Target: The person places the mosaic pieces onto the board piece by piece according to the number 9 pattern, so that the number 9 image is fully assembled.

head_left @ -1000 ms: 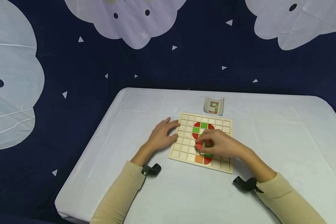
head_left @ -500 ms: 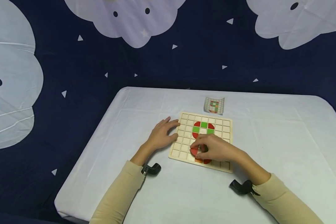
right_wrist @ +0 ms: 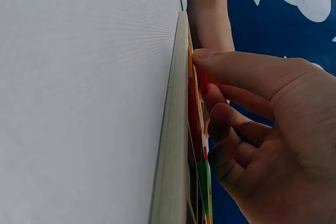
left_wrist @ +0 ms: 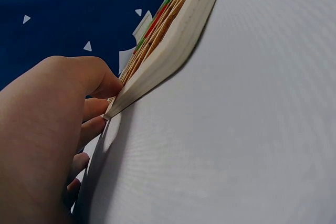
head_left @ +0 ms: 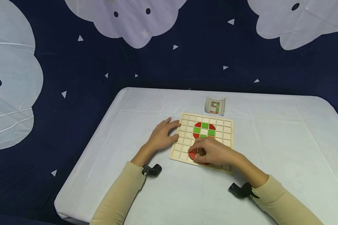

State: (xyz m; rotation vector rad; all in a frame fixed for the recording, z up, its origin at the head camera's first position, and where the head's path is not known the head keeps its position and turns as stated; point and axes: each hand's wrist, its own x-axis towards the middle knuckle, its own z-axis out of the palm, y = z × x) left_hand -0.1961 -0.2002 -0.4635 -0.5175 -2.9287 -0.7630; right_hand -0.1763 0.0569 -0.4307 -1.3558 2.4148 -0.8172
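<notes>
A square wooden grid board [head_left: 183, 147] lies on the white table, with red, green and orange tiles in some of its cells. Between thumb and fingers my right hand [head_left: 215, 152] pinches a red rounded tile [head_left: 192, 155] over the lower left part of the pattern. The same red tile [right_wrist: 203, 81] shows at the fingertips in the right wrist view, close to the board's surface. My left hand [head_left: 161, 136] rests at the board's left edge, fingers spread and touching it. The right hand hides several tiles in the lower pattern.
Behind the board lies a small curled pattern card [head_left: 215, 106] printed with a coloured grid. A white cloth covers the table [head_left: 276, 131]. Beyond its far edge hangs a dark blue curtain [head_left: 157, 65] with clouds and triangles.
My right hand has moved down and left across the board with the red tile, uncovering green tiles in the upper pattern. The left hand has stayed in place.
</notes>
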